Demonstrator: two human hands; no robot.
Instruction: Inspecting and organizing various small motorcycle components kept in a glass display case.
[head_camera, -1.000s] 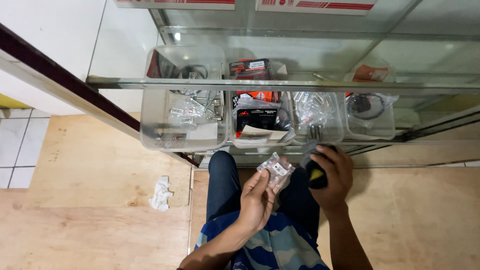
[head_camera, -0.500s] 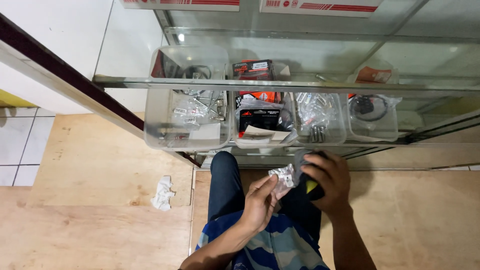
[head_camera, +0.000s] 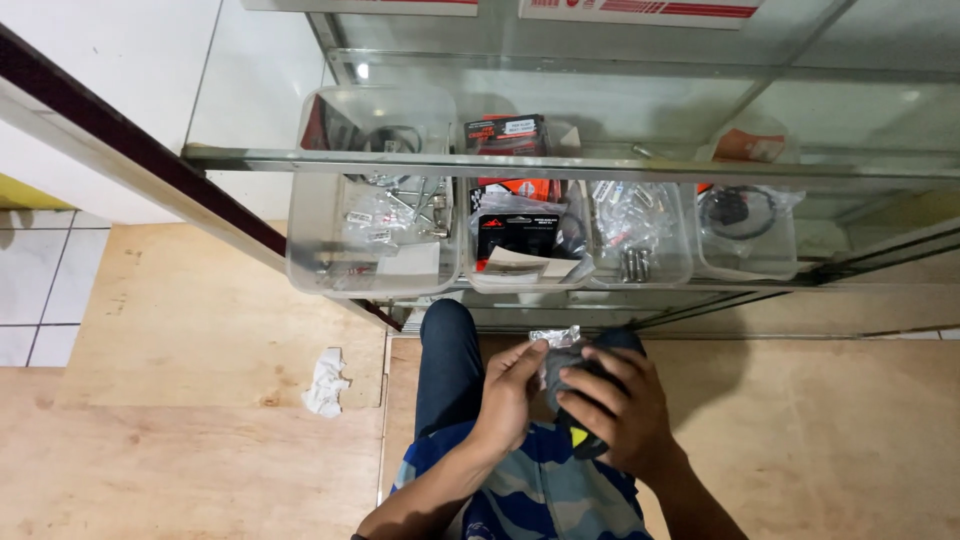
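Observation:
My left hand (head_camera: 507, 395) holds a small clear plastic bag (head_camera: 555, 340) of little metal parts, just above my lap. My right hand (head_camera: 615, 405) is wrapped around a black object with a yellow mark (head_camera: 578, 437), and its fingers press against the bag too. Both hands meet close together over my knees in dark trousers (head_camera: 447, 350). Much of the black object is hidden under my right hand.
A glass shelf (head_camera: 560, 165) in front carries clear plastic bins: a large one with bagged screws (head_camera: 372, 215), one with black and red packets (head_camera: 520, 235), one with metal bolts (head_camera: 640, 235), one with a black ring (head_camera: 745, 225). A crumpled white tissue (head_camera: 325, 382) lies on the plywood floor.
Both hands have come down and together toward my lap. The bag, held up near the bins a second ago, now sits pressed between both hands.

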